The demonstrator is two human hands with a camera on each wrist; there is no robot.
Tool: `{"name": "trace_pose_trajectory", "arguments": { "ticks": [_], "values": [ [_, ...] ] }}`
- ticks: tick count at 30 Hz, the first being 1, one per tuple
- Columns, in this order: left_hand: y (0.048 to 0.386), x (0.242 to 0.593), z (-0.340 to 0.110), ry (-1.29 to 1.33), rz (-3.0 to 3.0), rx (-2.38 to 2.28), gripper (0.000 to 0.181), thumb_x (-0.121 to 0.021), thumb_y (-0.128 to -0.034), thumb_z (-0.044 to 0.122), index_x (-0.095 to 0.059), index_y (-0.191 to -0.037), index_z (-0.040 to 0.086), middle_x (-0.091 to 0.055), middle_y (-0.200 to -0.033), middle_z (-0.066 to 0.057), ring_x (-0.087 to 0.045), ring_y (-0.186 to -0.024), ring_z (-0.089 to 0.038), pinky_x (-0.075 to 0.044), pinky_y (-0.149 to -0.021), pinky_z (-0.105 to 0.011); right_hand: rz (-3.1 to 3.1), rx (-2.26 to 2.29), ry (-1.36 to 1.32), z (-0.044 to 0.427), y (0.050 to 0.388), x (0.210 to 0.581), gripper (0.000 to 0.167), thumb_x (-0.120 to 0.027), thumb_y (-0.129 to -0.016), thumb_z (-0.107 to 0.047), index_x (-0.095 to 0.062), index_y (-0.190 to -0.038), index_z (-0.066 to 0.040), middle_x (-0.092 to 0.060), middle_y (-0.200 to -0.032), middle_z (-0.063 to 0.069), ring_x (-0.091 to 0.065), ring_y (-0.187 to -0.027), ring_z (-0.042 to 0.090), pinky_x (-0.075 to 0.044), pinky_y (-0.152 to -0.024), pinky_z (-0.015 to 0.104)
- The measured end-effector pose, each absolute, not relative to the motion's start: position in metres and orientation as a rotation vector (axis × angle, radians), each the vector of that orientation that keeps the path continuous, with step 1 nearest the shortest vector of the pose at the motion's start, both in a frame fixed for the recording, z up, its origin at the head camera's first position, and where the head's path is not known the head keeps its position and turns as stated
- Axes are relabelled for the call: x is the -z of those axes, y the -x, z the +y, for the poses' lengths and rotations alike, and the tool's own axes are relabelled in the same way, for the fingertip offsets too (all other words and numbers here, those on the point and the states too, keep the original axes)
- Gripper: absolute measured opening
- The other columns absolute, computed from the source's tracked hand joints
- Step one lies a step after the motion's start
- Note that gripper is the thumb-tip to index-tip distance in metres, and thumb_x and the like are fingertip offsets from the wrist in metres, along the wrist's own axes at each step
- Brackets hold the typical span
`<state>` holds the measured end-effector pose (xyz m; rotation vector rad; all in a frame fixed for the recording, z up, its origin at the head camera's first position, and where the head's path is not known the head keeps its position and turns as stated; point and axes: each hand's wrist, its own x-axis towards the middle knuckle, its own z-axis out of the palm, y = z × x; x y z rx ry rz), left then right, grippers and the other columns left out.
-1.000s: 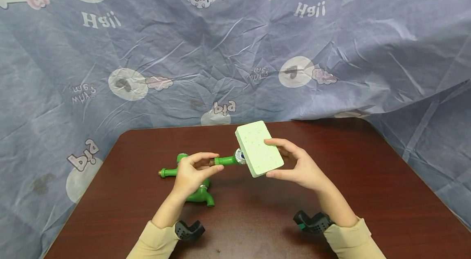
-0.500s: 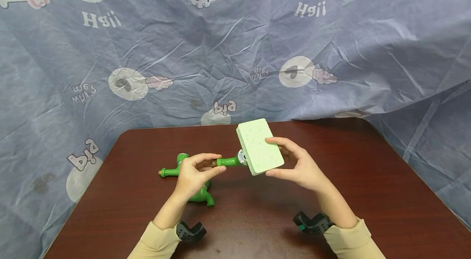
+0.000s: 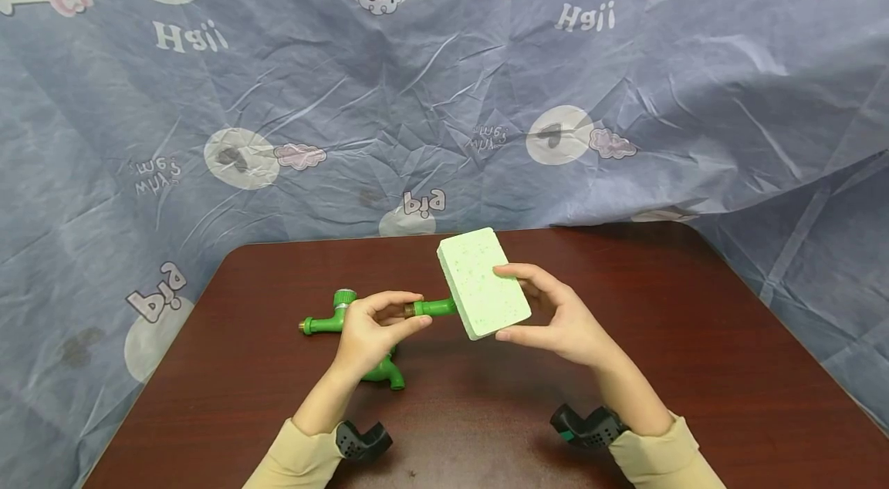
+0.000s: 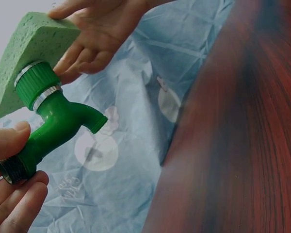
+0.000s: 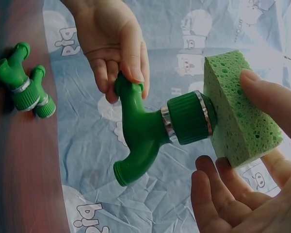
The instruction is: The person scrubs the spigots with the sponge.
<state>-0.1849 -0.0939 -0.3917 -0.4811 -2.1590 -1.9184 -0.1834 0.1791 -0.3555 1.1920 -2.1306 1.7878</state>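
Note:
My left hand (image 3: 366,333) pinches a green plastic tap (image 5: 138,119) by its threaded inlet end, above the table. The tap's ribbed knob (image 5: 186,118) has silvery rings, and its spout (image 4: 89,116) bends away at the side. A pale green sponge (image 3: 484,284) is gripped by my right hand (image 3: 566,315), thumb on one side and fingers on the other. In both wrist views the sponge's face touches the end of the knob. Seen from the head, the sponge hides the knob and spout.
Two more green taps lie on the dark red-brown table (image 3: 625,396) beyond and below my left hand: one tap (image 3: 322,325) farther back, another tap (image 3: 383,373) nearer and partly hidden by the hand. A blue-grey printed cloth (image 3: 389,103) hangs behind the table.
The sponge rose slightly, then came down and a little left, and now covers the knob in the head view. My left hand and the tap have shifted slightly right.

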Motion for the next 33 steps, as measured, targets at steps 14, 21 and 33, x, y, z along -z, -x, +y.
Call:
{"name": "trace_pose_trajectory", "arguments": {
  "ticks": [14, 21, 33],
  "values": [
    [0.172, 0.363, -0.100, 0.451, -2.072, 1.928, 0.028, -0.075, -0.0713, -0.010, -0.067, -0.099, -0.012, -0.066, -0.086, -0.026, -0.066, -0.071, -0.012, -0.057, -0.068, -0.029, -2.090, -1.874, -1.175, 0.185, 0.189, 0.356, 0.069, -0.074, -0.069, 0.016, -0.042, -0.130, 0.005, -0.057, -0.110, 0.014, -0.063, -0.091, 0.021, -0.056, -0.070, 0.031],
    [0.175, 0.365, -0.101, 0.431, -2.059, 1.941, 0.029, -0.075, -0.0718, -0.011, -0.066, -0.100, -0.013, -0.066, -0.087, -0.026, -0.067, -0.071, -0.010, -0.057, -0.069, -0.029, -2.087, -1.882, -1.160, 0.187, 0.190, 0.355, 0.069, -0.072, -0.070, 0.017, -0.041, -0.131, 0.004, -0.057, -0.110, 0.014, -0.063, -0.090, 0.020, -0.056, -0.069, 0.031],
    [0.187, 0.386, -0.105, 0.480, -1.991, 2.001, 0.030, -0.078, -0.0716, -0.006, -0.068, -0.099, -0.008, -0.070, -0.083, -0.008, -0.067, -0.072, -0.012, -0.057, -0.067, -0.028, -2.161, -1.910, -1.109, 0.186, 0.192, 0.358, 0.069, -0.074, -0.073, 0.012, -0.040, -0.132, -0.001, -0.055, -0.113, 0.016, -0.063, -0.093, 0.022, -0.056, -0.071, 0.034]
  ]
}}
